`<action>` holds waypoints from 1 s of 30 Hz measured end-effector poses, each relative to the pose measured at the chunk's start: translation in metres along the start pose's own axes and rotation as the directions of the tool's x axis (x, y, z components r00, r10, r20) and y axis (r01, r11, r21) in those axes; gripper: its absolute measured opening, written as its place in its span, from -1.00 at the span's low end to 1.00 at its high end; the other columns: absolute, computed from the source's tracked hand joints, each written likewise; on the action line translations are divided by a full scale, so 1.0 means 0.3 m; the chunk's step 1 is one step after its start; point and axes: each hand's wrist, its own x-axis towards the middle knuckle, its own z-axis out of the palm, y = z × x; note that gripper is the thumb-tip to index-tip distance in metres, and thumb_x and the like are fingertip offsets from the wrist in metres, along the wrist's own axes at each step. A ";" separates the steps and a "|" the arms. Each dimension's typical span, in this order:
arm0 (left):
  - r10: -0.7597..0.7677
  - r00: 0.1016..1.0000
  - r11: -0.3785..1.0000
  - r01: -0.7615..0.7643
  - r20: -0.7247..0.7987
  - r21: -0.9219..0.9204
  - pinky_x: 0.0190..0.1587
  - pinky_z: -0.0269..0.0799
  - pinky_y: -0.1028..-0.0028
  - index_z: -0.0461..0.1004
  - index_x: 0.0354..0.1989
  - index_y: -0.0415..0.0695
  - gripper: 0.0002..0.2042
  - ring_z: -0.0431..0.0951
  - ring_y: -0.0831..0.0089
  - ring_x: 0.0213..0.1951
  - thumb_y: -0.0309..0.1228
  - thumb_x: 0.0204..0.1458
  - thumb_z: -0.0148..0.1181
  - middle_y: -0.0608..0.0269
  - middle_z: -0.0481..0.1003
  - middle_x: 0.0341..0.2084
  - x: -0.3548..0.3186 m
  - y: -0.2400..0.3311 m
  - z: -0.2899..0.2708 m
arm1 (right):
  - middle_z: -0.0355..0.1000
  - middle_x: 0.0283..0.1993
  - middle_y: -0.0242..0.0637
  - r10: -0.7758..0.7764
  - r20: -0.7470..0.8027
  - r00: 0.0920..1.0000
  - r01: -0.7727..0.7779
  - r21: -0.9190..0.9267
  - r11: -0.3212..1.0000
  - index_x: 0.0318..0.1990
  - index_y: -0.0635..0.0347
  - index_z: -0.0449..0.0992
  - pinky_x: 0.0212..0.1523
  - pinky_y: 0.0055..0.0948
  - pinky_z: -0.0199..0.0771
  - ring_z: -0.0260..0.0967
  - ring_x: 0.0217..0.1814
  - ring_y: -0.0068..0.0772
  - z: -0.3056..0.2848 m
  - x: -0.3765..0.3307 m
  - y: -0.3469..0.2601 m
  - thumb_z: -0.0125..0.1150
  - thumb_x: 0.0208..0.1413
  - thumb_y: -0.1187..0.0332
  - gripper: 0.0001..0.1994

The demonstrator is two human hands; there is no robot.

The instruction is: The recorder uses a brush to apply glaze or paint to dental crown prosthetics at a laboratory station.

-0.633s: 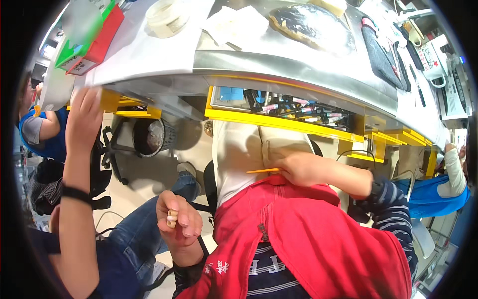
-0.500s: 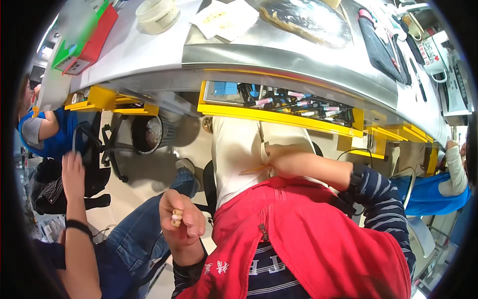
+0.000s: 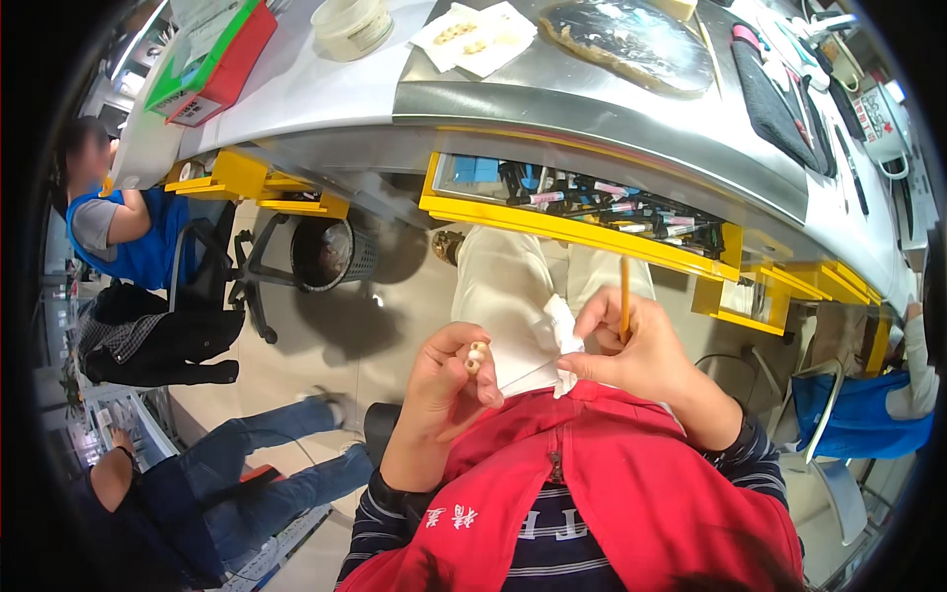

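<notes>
Pinched between the thumb and fingers of my left hand [image 3: 446, 380] is a small cream-and-tan dental bridge [image 3: 476, 357] of three joined lobes. My right hand [image 3: 641, 347] grips a crumpled white tissue [image 3: 560, 331] between thumb and forefinger. A thin orange-yellow stick [image 3: 624, 296], probably a brush handle, rises upright from the fingers of that same hand; its lower end is hidden. Both hands are raised over my lap, a short gap apart, with the tissue between them. On the bench, a white paper [image 3: 478, 39] carries several small tooth-coloured pieces.
An open yellow drawer [image 3: 582, 232] full of slim tubes juts out above my knees. On the bench lie a metal plate [image 3: 454, 99], a film-covered slab [image 3: 631, 44], a tub [image 3: 352, 28] and a dark pouch [image 3: 774, 104]. A waste basket [image 3: 335, 255] stands at left; people are nearby.
My right hand has come up from my lap, with the tissue now showing in it and the stick upright. The left hand moved right, toward it. A person at left has shifted away.
</notes>
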 end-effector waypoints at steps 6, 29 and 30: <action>0.053 0.998 0.992 -0.051 -0.019 0.115 -0.45 0.51 0.47 0.34 -0.13 -0.18 -0.62 0.49 0.48 -0.52 -0.29 -0.08 0.27 0.22 0.44 -0.52 0.020 -0.026 0.080 | 0.25 -0.39 -0.56 -0.219 -0.140 0.966 0.257 0.378 0.890 -0.08 0.22 0.33 -0.59 -0.72 -0.03 -0.04 -0.54 -0.84 0.041 -0.027 -0.046 0.24 -0.15 0.62 -0.59; 0.160 0.968 0.984 -0.141 -0.191 0.112 -0.45 0.48 0.62 0.36 -0.18 -0.22 -0.68 0.47 0.59 -0.55 -0.30 -0.03 0.23 0.26 0.44 -0.51 -0.122 0.007 0.183 | 0.30 -0.42 -0.36 -0.906 0.088 0.413 0.849 -0.399 0.348 -0.08 0.21 0.48 -0.57 -0.58 0.35 0.31 -0.53 -0.50 0.162 -0.050 -0.145 0.12 -0.40 0.73 -0.45; 0.159 0.970 0.983 -0.138 -0.186 0.121 -0.45 0.47 0.62 0.36 -0.18 -0.22 -0.68 0.46 0.59 -0.55 -0.30 -0.03 0.23 0.26 0.44 -0.51 -0.132 0.013 0.181 | 0.30 -0.42 -0.36 -0.908 0.116 0.403 0.856 -0.397 0.330 -0.07 0.23 0.48 -0.58 -0.58 0.36 0.32 -0.53 -0.50 0.171 -0.048 -0.150 0.12 -0.41 0.74 -0.44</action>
